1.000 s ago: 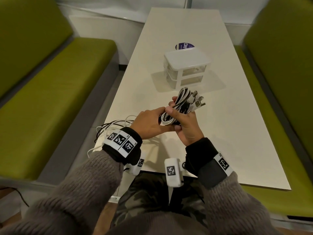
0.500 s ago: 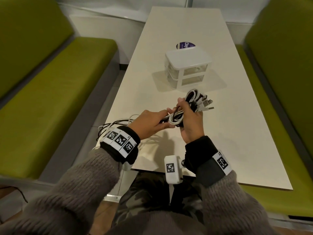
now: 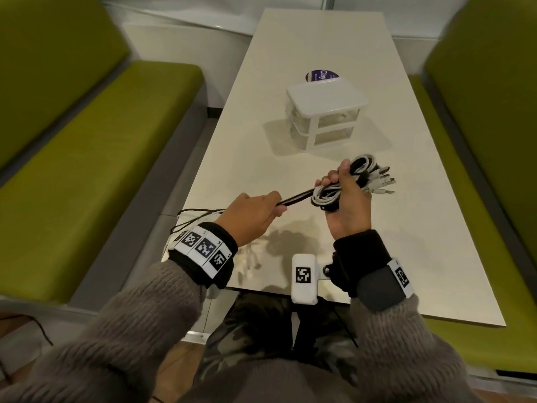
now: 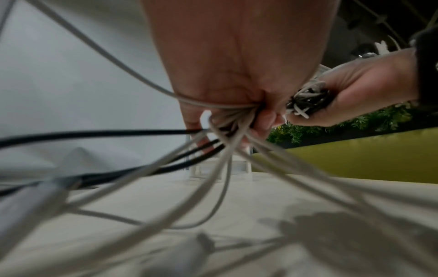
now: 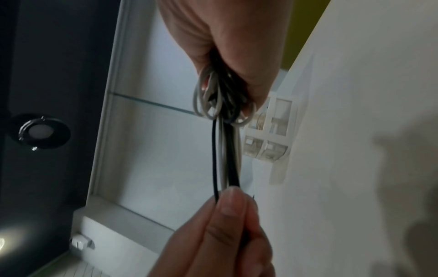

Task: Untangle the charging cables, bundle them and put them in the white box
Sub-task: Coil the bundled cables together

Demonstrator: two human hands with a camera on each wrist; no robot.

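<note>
My right hand (image 3: 344, 193) grips a coiled bundle of black and white charging cables (image 3: 364, 175) above the table, plugs sticking out to the right. The same bundle (image 5: 220, 101) fills its fist in the right wrist view. My left hand (image 3: 255, 212) pinches the loose cable strands (image 3: 296, 197), stretched taut between both hands. In the left wrist view, those strands (image 4: 227, 131) fan out from my left hand (image 4: 237, 105) toward the camera. Their free ends (image 3: 197, 216) trail off the table's left edge. The white box (image 3: 325, 112), a small two-drawer unit, stands further back.
A long white table (image 3: 305, 39) runs away from me. Green padded benches (image 3: 96, 158) flank it on both sides. A round purple sticker (image 3: 318, 75) lies behind the box.
My hands have drawn apart: the left moved left and pulled the strands taut, while the right shifted right with the bundle.
</note>
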